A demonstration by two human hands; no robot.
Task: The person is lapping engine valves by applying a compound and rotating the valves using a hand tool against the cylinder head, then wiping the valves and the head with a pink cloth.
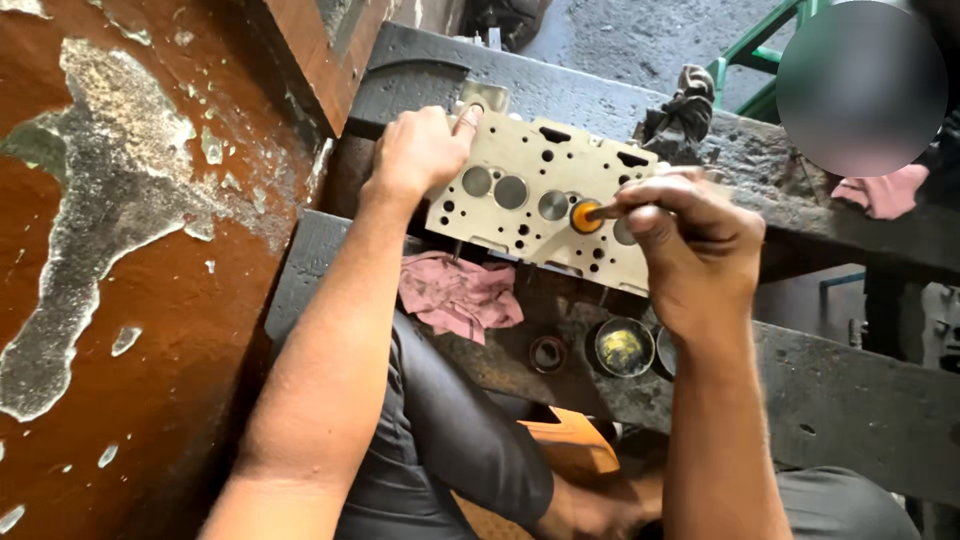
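- The left hand [420, 150] gripped the far left corner of the cream cylinder head [545, 205], which lay across the dark workbench [850, 400].
- The right hand [690, 235] pinched a thin tool, probably a lapping stick, onto the orange cup [585, 216].
- It was best kept upright, the head steadied, with light, even pressure.
- A pink rag [460, 295] and a small tin [624, 346] lay at the near edge.
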